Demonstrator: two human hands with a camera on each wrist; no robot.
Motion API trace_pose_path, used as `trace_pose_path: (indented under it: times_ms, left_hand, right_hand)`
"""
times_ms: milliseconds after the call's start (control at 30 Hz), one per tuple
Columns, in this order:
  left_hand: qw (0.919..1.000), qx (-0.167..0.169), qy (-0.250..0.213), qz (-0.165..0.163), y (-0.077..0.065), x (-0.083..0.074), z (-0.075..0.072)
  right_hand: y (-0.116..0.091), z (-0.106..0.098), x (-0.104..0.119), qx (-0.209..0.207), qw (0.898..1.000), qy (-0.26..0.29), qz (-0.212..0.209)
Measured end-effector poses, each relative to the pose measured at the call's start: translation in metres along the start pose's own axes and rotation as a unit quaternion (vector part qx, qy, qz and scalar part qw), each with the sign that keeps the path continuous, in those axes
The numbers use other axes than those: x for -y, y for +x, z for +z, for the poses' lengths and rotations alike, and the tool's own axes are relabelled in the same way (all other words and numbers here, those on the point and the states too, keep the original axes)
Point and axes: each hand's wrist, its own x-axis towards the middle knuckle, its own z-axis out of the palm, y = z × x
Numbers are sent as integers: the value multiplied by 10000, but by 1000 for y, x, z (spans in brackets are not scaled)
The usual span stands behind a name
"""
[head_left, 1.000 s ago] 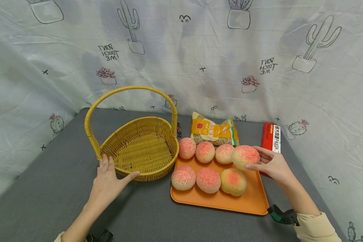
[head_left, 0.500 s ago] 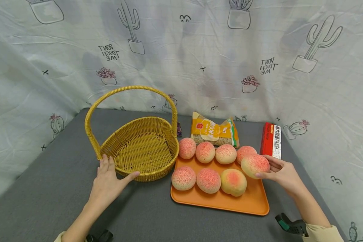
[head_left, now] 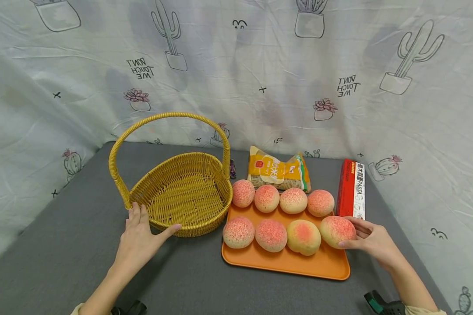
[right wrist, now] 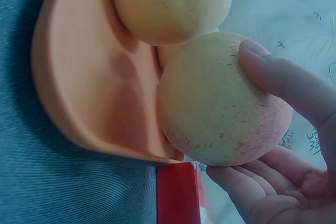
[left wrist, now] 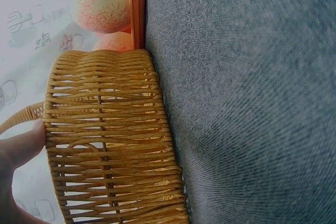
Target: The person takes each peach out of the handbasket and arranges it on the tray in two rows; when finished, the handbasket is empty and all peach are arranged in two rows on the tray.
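Note:
My right hand (head_left: 372, 244) grips a pink-and-cream peach (head_left: 337, 232) at the right end of the front row on the orange tray (head_left: 284, 266). In the right wrist view the thumb lies over one side of this peach (right wrist: 220, 103) and the fingers are at its other side. Whether it bears on the tray I cannot tell. Several more peaches (head_left: 271, 235) stand in two rows on the tray. My left hand (head_left: 138, 238) rests on the rim of a yellow woven basket (head_left: 187, 192), fingers straight near the handle's base, thumb at the front rim. Nothing lies inside the basket.
Behind the tray lies a yellow food bag (head_left: 277, 170). A red pasta box (head_left: 351, 188) is at the tray's back right. A small dark purple item (head_left: 232, 169) sits between basket and bag. A printed curtain (head_left: 236, 78) hangs behind the grey table (head_left: 63, 245).
My right hand has moved the peach toward me and a little right, from above the back row to the front row's right end. The left hand and basket have stayed in place.

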Motion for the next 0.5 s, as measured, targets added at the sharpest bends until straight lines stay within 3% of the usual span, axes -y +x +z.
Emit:
trace_pose_path:
  times_ms: [500]
  left_hand:
    - [9998, 154, 55, -84, 2, 0, 0]
  right_hand:
    - [-3, 1, -9, 490, 9987, 9, -100]
